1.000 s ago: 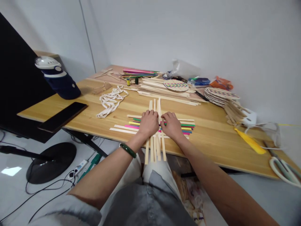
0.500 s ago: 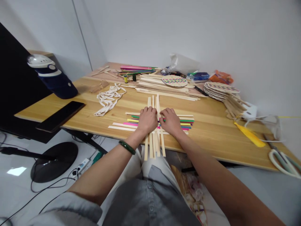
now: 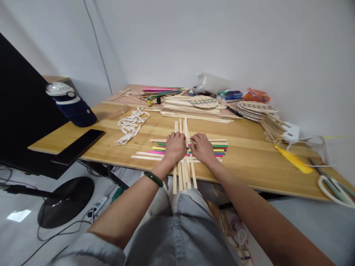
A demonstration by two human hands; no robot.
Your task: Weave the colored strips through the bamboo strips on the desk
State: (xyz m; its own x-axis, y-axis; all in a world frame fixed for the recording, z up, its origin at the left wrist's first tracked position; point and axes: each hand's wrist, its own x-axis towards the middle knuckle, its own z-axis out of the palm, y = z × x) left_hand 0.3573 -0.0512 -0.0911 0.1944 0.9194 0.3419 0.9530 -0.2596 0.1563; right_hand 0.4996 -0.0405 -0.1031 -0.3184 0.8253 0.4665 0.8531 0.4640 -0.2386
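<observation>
Several pale wooden strips [image 3: 181, 127] run away from me across the front of the wooden table [image 3: 244, 162], their near ends hanging past the edge. Coloured strips [image 3: 219, 148] in pink, green, yellow and blue lie crosswise under and through them. My left hand [image 3: 174, 147], a green bangle on its wrist, presses down on the strips with fingers curled. Right beside it, my right hand [image 3: 203, 148] rests on the crossing point, fingers bent onto the strips.
A heap of plain strips [image 3: 191, 107] with a woven disc [image 3: 203, 101] lies further back, a stack of woven discs [image 3: 256, 110] to its right. White cord [image 3: 130, 123], a black phone [image 3: 79, 146], a yellow tassel [image 3: 294, 162] and scissors [image 3: 335, 190] are on the table.
Both hands stay on the strip crossing; only slight finger shifts. The camera view has moved a little.
</observation>
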